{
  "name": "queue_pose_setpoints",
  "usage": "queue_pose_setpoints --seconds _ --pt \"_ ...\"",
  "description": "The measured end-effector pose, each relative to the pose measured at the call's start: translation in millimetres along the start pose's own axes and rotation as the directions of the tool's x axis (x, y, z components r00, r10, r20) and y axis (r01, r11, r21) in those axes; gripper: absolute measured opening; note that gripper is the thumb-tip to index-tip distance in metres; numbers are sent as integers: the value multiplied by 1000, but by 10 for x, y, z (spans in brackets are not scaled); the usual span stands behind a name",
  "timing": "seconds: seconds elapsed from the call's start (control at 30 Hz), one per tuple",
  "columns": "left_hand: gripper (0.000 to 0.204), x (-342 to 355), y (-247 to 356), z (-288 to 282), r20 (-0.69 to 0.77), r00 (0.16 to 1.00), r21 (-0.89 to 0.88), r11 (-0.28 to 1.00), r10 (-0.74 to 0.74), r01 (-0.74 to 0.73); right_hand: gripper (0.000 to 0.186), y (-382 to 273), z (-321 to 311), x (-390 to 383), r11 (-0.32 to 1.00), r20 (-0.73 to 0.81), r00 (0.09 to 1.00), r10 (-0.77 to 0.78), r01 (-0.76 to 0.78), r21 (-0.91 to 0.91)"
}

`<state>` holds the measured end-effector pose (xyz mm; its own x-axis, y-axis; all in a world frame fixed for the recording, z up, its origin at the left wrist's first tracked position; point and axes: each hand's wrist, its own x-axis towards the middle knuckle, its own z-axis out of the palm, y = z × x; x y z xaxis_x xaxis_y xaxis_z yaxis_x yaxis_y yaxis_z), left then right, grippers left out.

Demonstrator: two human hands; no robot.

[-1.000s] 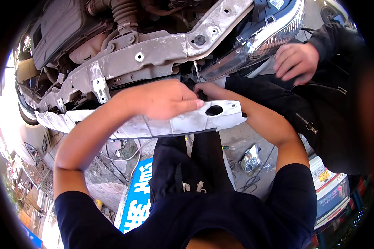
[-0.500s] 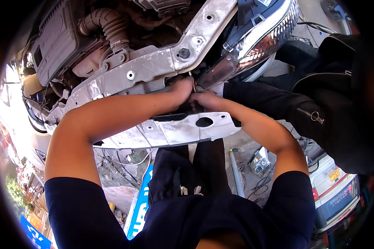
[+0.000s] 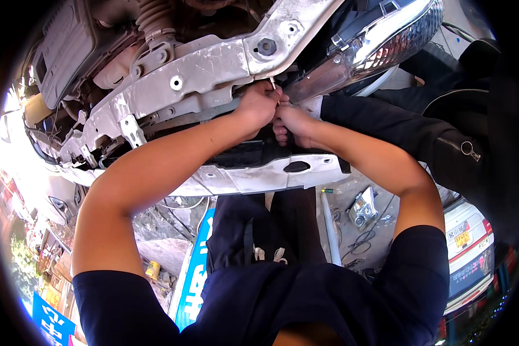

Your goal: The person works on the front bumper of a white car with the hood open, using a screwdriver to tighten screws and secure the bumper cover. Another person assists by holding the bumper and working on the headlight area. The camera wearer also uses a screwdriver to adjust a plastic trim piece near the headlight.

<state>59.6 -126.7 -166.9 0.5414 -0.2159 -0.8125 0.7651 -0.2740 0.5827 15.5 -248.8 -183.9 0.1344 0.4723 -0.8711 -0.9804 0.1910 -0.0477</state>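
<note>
My left hand [image 3: 258, 106] is closed on a thin metal tool [image 3: 273, 82] standing upright below the pale grey metal crossmember [image 3: 207, 63] of a car front. My right hand [image 3: 294, 124] is just right of and below it, fingers curled at the tool's lower part; exactly what they grip is partly hidden. A chrome-edged headlight [image 3: 380, 49] with a clear lower housing [image 3: 320, 78] sits to the right of both hands. A white panel with an oval hole [image 3: 242, 177] lies across below my hands, under my forearms.
Engine parts [image 3: 69, 57] fill the upper left. Another person's dark-clothed leg [image 3: 392, 130] is close on my right. Below are a loose lamp unit [image 3: 363, 210], cables, a grey pipe [image 3: 331, 230] and a blue signboard [image 3: 193, 277]. A white vehicle [image 3: 467, 259] stands at lower right.
My left hand has left the white panel and moved up beside my right hand onto the metal tool. The other person's hand at upper right has gone from view.
</note>
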Motion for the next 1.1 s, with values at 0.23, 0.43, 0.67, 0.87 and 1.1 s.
queue_pose_setpoints --seconds 0.23,0.43,0.67,0.87,1.1 --pt "10 -143 199 13 -8 985 17 985 -170 170 12 113 70 108 972 -7 974 -227 227 53" --pt "9 -25 -18 -2 -38 999 -73 997 -22 19 15 -21 133 -1 998 -56 997 -60 59 -13" --pt "9 30 -97 -38 -77 997 -134 991 -8 -2 20 -89 178 -107 997 80 996 -31 25 76" --pt "11 -19 138 -48 -6 998 25 997 -68 68 24 -107 -2 167 991 207 971 119 -130 38" --pt "15 -32 63 -50 -125 992 89 996 13 -1 31 -89 208 24 995 -68 997 -36 30 -95"
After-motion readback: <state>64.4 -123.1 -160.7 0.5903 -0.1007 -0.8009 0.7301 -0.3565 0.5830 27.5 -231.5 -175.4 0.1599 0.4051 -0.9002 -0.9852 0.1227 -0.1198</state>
